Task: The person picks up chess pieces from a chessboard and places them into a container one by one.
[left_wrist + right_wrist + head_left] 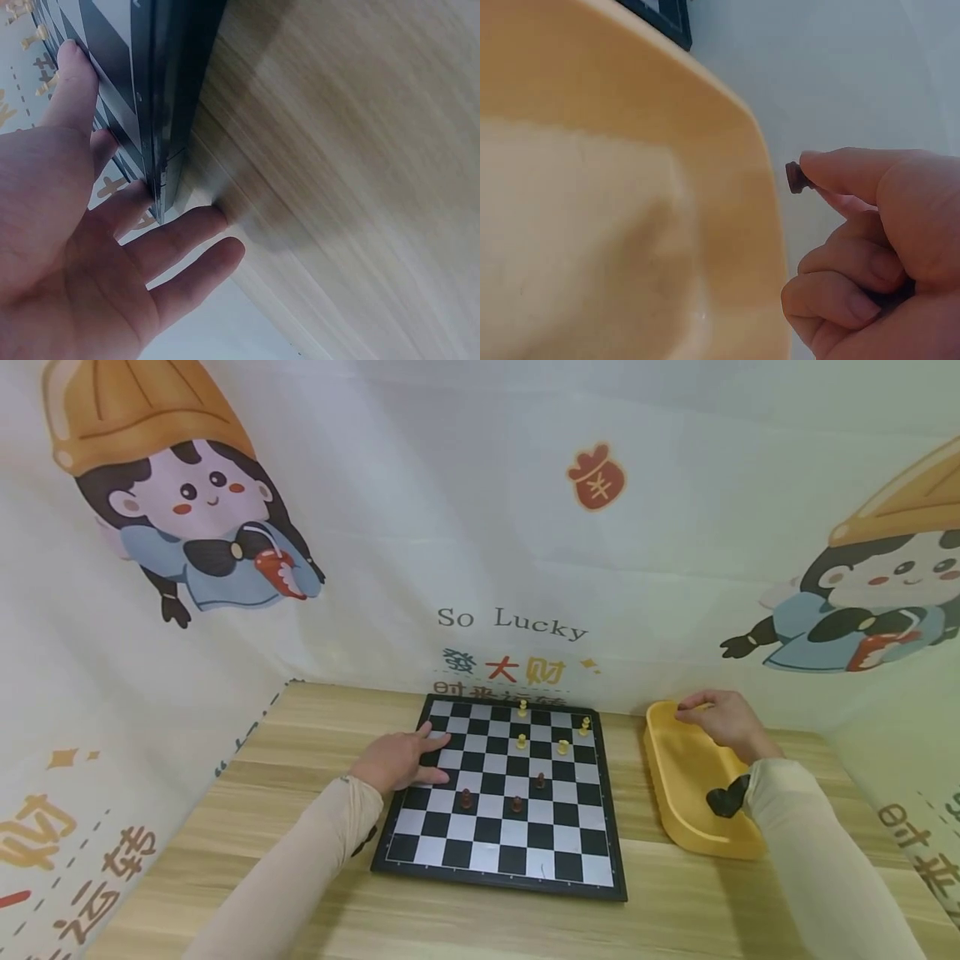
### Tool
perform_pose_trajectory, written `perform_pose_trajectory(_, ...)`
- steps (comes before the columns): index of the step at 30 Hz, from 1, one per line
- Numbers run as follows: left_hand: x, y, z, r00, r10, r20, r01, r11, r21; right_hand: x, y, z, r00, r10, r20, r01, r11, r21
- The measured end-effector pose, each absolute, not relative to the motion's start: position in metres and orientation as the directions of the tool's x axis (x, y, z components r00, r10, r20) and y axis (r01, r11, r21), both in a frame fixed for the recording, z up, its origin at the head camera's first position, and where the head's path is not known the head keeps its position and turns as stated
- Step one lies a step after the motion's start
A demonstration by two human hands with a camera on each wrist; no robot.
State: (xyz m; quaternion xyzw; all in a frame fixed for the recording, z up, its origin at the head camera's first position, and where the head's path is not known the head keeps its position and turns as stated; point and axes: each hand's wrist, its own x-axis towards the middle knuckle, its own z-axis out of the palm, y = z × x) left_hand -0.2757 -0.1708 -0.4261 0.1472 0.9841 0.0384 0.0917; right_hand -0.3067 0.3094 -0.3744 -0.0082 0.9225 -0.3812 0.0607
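My right hand (723, 722) is over the far end of the yellow tray (667, 802). Its thumb and index finger pinch a small dark brown chess piece (796, 178), seen just beyond the tray rim in the right wrist view; something dark also shows under its curled lower fingers. My left hand (397, 758) lies across the left edge of the chessboard (487, 831), fingers spread, with thumb and fingertips on the squares and two fingers (202, 277) outside the frame. Three dark brown pieces (467, 798) stand mid-board, and several pale yellow pieces (521, 742) are toward its far right.
The wood-grain table (300, 827) carries the board and, to its right, the tray. A printed white cloth (390, 527) hangs right behind them and along both sides. A black strap piece (727, 797) on my right wrist overlaps the tray.
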Motion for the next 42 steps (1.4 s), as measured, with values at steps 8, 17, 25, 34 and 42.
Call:
perform_pose_trajectory(8, -0.273, -0.169, -0.422, -0.94, 0.3, -0.164, 0.285, 0.952, 0.11, -0.315, 0.314, -0.385, -0.988, -0.079, -0.131, 0.026, 0.757, -0.652)
perform_pose_trajectory(17, -0.273, -0.169, -0.422, -0.94, 0.297, -0.169, 0.283, 0.954, 0.104, -0.317, 0.323, -0.399, -0.971, -0.063, -0.232, 0.108, 0.749, -0.654)
perform_pose_trajectory(25, -0.272, -0.171, -0.423, -0.939, 0.295, -0.174, 0.281, 0.954, 0.104, -0.32, 0.329, -0.41, -0.951, -0.058, -0.302, 0.181, 0.689, -0.702)
perform_pose_trajectory(34, -0.273, -0.172, -0.423, -0.939, 0.303, -0.164, 0.29, 0.952, 0.097, -0.322, 0.329, -0.413, -0.938, -0.075, -0.337, 0.216, 0.633, -0.743)
perform_pose_trajectory(42, -0.272, -0.173, -0.423, -0.938, 0.306, -0.161, 0.293, 0.951, 0.1, -0.322, 0.329, -0.416, -0.935, -0.089, -0.342, 0.212, 0.635, -0.743)
